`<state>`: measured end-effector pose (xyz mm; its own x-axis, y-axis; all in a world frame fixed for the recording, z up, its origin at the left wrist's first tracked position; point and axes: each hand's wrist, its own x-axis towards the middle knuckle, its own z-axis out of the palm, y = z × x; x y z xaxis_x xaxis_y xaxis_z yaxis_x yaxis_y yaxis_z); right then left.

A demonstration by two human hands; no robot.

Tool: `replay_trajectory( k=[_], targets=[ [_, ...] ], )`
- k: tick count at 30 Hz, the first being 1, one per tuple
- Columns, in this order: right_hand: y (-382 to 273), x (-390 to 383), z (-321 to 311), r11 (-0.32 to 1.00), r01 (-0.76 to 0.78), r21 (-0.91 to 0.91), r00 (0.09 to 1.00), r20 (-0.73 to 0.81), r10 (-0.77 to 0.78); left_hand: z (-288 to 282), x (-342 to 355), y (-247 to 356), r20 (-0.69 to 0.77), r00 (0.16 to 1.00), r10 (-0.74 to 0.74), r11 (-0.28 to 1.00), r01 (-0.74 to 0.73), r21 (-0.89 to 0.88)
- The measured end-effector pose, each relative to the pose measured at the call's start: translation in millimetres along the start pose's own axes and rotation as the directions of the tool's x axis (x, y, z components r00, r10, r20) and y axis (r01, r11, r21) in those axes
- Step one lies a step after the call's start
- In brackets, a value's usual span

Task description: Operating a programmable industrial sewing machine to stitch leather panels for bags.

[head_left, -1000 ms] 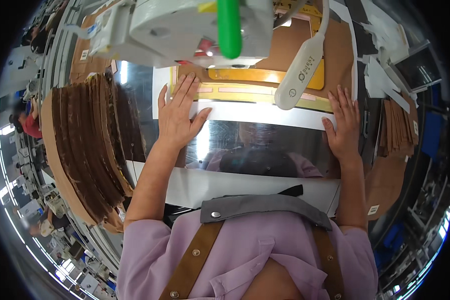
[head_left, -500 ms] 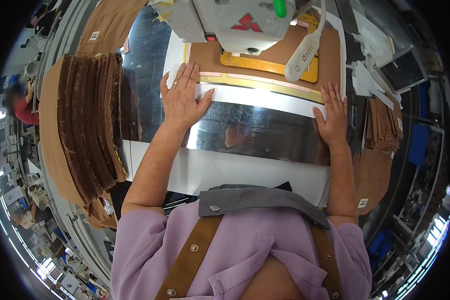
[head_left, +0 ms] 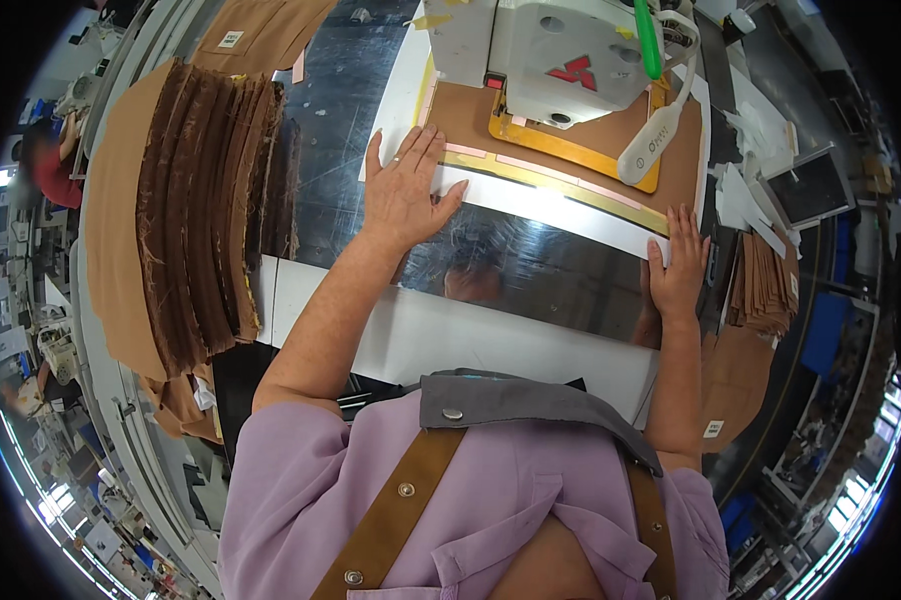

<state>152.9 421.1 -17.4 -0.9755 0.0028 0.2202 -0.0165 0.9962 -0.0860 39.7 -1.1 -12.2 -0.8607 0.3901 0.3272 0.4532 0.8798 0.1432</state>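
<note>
My left hand [head_left: 402, 188] lies flat, fingers apart, on the left part of a white template sheet [head_left: 535, 205] with yellow and pink strips. My right hand [head_left: 676, 262] rests open at the sheet's right end. A brown fabric panel [head_left: 459, 115] lies on the template between them. Over it are an orange-yellow frame [head_left: 525, 136] and a white machine head [head_left: 590, 45] with a green handle [head_left: 646, 40]. A pale control paddle [head_left: 646, 142] hangs on a cord beside the frame. Beneath is a shiny metal plate [head_left: 530, 275].
A thick stack of brown fabric pieces [head_left: 175, 210] stands at left, more pieces [head_left: 250, 30] behind it. At right are white scraps [head_left: 740, 205], a dark screen [head_left: 802, 185] and another brown stack [head_left: 755, 285]. A red-clad co-worker [head_left: 55, 165] is at far left.
The view has shifted. The machine head appears farther right over the template, uncovering more brown panel at the left. Both my hands stay flat on the sheet, angled slightly differently in the picture.
</note>
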Motion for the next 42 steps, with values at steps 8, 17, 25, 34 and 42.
replay_trajectory(
  k=[8,17,25,34,42],
  targets=[
    [0,-1,2,0.996,-0.019,0.089,0.997,-0.071,0.025,-2,1,1,-0.056,0.998,0.004,0.999,-0.007,-0.042],
    [0,1,3,1.000,-0.003,0.024,0.995,-0.100,0.005,5,7,-1,0.022,0.998,0.059,0.995,-0.057,-0.082],
    [2,1,7,0.999,-0.012,0.048,0.994,-0.110,0.018,4,9,1,-0.041,0.997,0.059,0.993,-0.063,-0.096],
    [-1,-3,9,0.998,-0.036,0.045,0.987,-0.153,0.042,-4,3,5,-0.030,0.999,0.024,1.000,-0.024,-0.007],
    [-1,-2,9,0.989,-0.112,0.097,0.971,-0.201,0.129,-2,8,5,-0.047,0.998,0.049,0.999,-0.049,0.010]
  ],
)
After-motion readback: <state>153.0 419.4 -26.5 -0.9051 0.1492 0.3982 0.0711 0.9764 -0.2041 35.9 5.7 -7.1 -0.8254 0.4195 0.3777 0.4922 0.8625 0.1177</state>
